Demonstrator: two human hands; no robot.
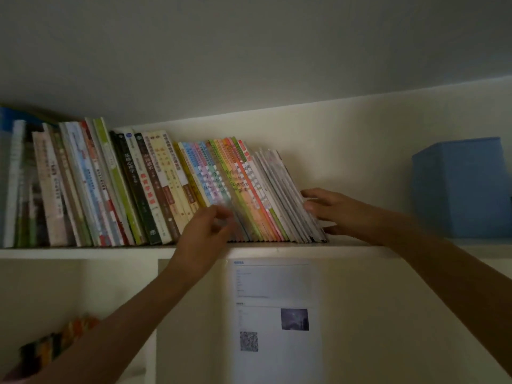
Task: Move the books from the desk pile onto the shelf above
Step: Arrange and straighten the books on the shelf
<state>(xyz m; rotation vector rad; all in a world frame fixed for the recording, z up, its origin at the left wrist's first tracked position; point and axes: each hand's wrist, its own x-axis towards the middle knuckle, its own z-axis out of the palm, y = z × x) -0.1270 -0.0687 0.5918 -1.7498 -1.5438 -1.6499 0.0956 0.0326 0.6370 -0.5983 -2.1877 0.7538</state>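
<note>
The fingers (pixel 221 217) of the left hand (pixel 205 231) are curled against the lower spines of the thin coloured books (pixel 235 189); motion blur hides whether they pinch a spine or only press on it, so I cannot tell their grip. The right hand (pixel 340 212) lies flat and spread, fingers straight, pressed against the outer face of the last thin white book (pixel 288 189) at the right end of the row, holding nothing.

Between the two hands, this batch of slim books stands on the shelf (pixel 83 252), leaning left onto the thicker books (pixel 133 184) that fill the shelf toward the left. They look newly placed and are being squared up, so this part of the job seems nearly done. The worktop and its pile are out of view, so how many books remain cannot be judged. The shelf to the right of the row is bare.

Well apart to the right on the same shelf sits a blue box (pixel 460 187); its inside is not visible. Below the shelf a printed sheet (pixel 277 314) hangs on the wall.
</note>
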